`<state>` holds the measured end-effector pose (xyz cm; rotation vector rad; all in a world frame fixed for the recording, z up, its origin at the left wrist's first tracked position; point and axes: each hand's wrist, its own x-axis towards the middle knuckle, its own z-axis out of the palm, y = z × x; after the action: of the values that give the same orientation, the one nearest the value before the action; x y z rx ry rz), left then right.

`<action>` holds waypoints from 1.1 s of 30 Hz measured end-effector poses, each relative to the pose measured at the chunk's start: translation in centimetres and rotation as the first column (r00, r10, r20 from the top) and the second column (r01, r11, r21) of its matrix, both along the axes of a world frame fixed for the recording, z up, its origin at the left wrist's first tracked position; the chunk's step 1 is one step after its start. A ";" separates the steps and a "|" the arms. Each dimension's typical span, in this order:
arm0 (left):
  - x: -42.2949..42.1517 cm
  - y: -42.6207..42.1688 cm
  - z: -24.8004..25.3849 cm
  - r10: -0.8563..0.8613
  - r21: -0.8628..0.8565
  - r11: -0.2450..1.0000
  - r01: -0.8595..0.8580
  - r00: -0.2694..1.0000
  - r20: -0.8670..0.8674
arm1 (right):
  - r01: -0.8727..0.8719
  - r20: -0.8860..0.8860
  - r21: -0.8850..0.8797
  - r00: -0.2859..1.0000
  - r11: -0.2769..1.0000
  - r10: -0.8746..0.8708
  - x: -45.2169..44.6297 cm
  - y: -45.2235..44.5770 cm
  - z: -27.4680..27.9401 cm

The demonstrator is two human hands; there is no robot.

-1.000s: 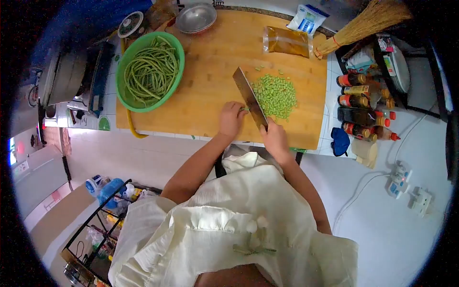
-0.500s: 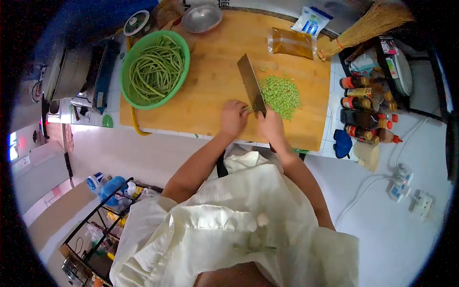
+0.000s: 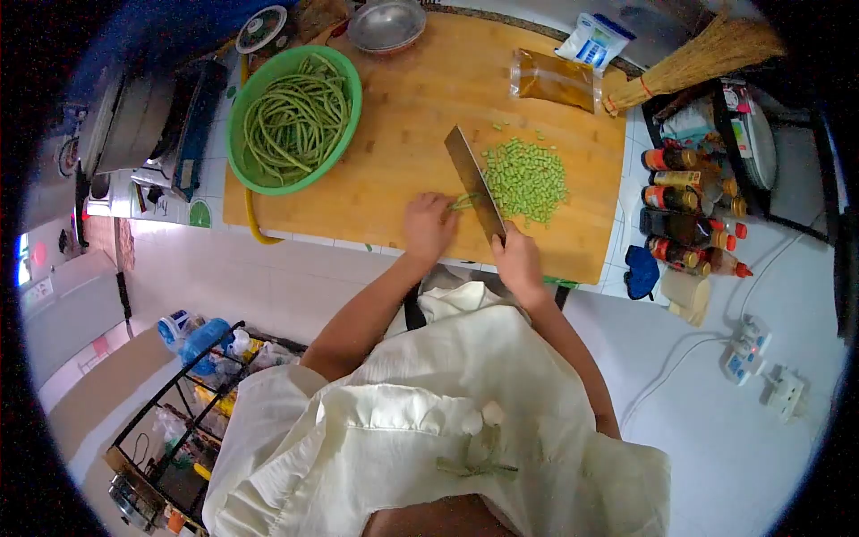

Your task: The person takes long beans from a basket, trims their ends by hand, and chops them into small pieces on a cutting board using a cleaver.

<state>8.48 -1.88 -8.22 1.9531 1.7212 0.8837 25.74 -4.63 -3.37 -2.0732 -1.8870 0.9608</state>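
Observation:
My right hand [image 3: 517,259] is closed round the handle of a cleaver [image 3: 476,182], whose broad blade slants up and to the left over the wooden board [image 3: 403,116]. My left hand [image 3: 429,225] is closed on short lengths of green bean [image 3: 463,202] that stick out from its fingertips, just left of the blade. Right of the cleaver lies a pile of chopped green beans [image 3: 526,179], with a few loose bits above it. A green basin [image 3: 356,121] at the board's left holds long whole beans [image 3: 298,116].
A metal bowl [image 3: 386,25], a pouch of brown sauce [image 3: 555,79] and a white-blue packet [image 3: 595,40] stand along the back. A straw broom [image 3: 698,63] lies at the back right, above several sauce bottles [image 3: 676,199]. A black rack [image 3: 179,421] is at the lower left.
The view has shifted slightly. My left hand has drawn back a little left from the blade, so more of the bean lengths shows. The cleaver stays in my right hand.

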 end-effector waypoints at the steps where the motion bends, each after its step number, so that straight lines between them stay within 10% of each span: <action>1: 0.0 0.0 -0.3 0.003 -0.001 1.000 -0.003 1.000 0.001 | -0.003 0.001 -0.001 1.000 1.000 0.003 -0.1 0.1 0.1; 33: 0.5 0.3 -0.7 0.017 0.043 0.999 -0.015 0.998 -0.053 | 0.018 0.089 -0.146 0.996 0.989 -0.005 -3.2 2.3 0.9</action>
<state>8.97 -1.58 -8.95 2.0106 1.7640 0.8886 22.57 -2.33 -2.51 -2.2420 -1.8976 1.0508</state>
